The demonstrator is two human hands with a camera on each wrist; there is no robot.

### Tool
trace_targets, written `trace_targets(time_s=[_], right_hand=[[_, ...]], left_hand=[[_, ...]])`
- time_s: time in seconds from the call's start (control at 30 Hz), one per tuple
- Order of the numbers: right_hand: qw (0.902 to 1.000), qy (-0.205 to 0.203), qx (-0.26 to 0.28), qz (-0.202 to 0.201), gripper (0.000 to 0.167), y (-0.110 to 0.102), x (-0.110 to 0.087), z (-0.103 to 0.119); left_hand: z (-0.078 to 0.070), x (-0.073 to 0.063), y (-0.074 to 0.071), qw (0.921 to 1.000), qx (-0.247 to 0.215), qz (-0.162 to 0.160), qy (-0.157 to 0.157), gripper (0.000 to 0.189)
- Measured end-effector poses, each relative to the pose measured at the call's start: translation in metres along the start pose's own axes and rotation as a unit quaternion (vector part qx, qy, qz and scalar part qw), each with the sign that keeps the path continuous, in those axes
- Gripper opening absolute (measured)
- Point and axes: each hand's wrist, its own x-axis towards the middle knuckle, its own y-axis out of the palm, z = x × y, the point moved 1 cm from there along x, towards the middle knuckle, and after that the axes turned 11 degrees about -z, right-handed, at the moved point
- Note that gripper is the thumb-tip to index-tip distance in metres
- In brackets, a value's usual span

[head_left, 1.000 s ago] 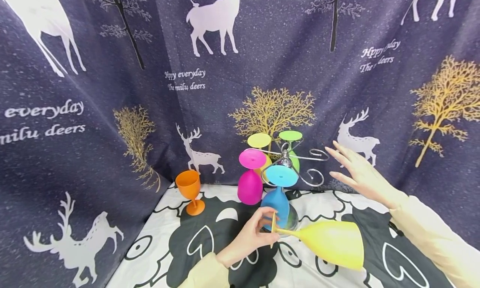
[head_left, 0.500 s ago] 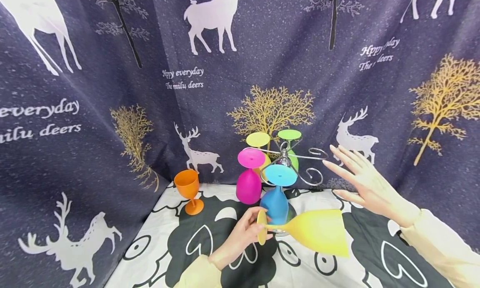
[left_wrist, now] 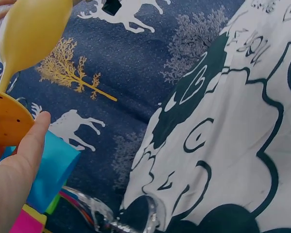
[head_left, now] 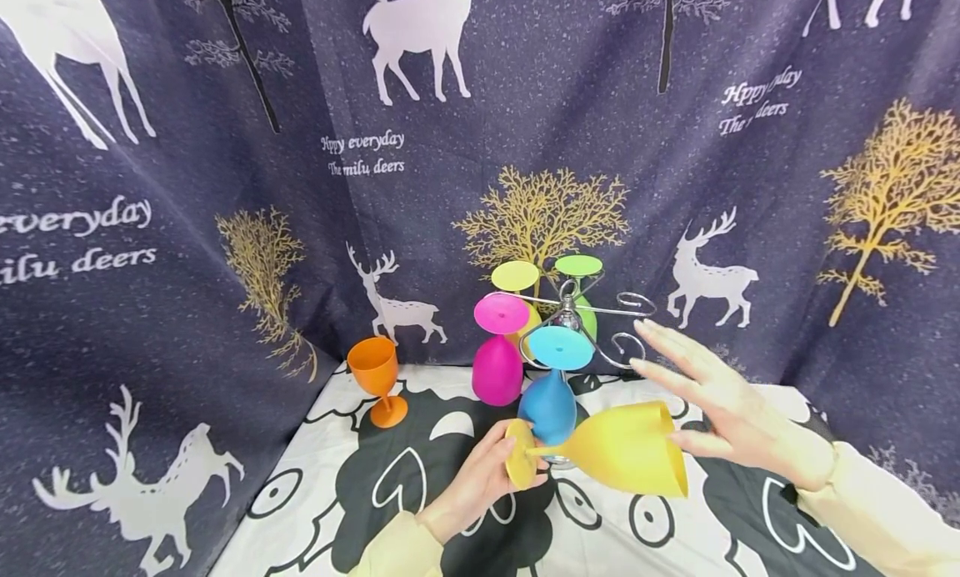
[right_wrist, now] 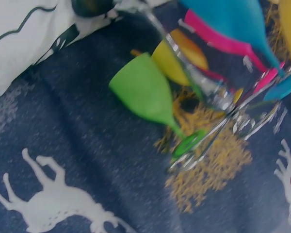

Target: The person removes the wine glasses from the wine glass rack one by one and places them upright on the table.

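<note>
A yellow plastic goblet [head_left: 626, 448] lies sideways in the air, its bowl toward the right. My left hand [head_left: 483, 481] grips it at the foot end, with the thumb against the round foot [left_wrist: 7, 119] in the left wrist view. Fingers spread, my right hand [head_left: 723, 410] hovers by the bowl's rim, thumb right beside it. Behind the goblet stands a chrome stemware rack [head_left: 567, 317] with curled arms. Upside down on it hang a blue goblet [head_left: 551, 406], a magenta goblet [head_left: 497, 373], a second yellow goblet [head_left: 515, 275] and a green goblet [right_wrist: 143, 90].
An orange goblet [head_left: 372, 368] stands upright at the left on the black-and-white patterned cloth [head_left: 288, 510]. Two curled rack arms [head_left: 633, 302] at the right bear no goblet. A dark blue deer-print curtain [head_left: 420, 202] closes off the back and left side.
The yellow goblet has shifted left and its foot has turned more toward me. My right hand first drew back slightly, then came down and left to the bowl's rim.
</note>
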Motion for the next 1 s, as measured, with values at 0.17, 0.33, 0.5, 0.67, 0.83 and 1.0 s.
trace_targets(time_s=[0.17,0.33,0.5,0.67,0.83,1.0], right_hand=[[0.9993,-0.025,0.028,-0.009,0.059,0.010,0.004,0.011],[0.9981,-0.038,0.049,0.000,0.060,0.017,0.003,0.014],[0.9972,-0.055,0.050,0.011,0.060,0.025,-0.001,0.015],[0.9961,-0.059,0.063,0.019,0.063,0.032,-0.007,0.017],[0.9961,-0.059,0.061,0.023,0.065,0.037,-0.011,0.020],[0.9961,-0.070,0.044,0.030,0.063,0.039,-0.014,0.021]], left_hand=[[0.003,-0.002,0.000,0.9996,-0.025,-0.002,-0.013,0.038],[0.001,-0.002,0.000,0.9989,-0.037,-0.011,-0.026,0.039],[-0.001,0.001,-0.001,0.9985,-0.041,-0.010,-0.035,0.043],[0.000,0.004,-0.003,0.9977,-0.047,-0.006,-0.048,0.046],[0.003,0.004,-0.004,0.9964,-0.050,-0.009,-0.067,0.049],[0.005,0.005,-0.004,0.9946,-0.057,-0.014,-0.085,0.049]])
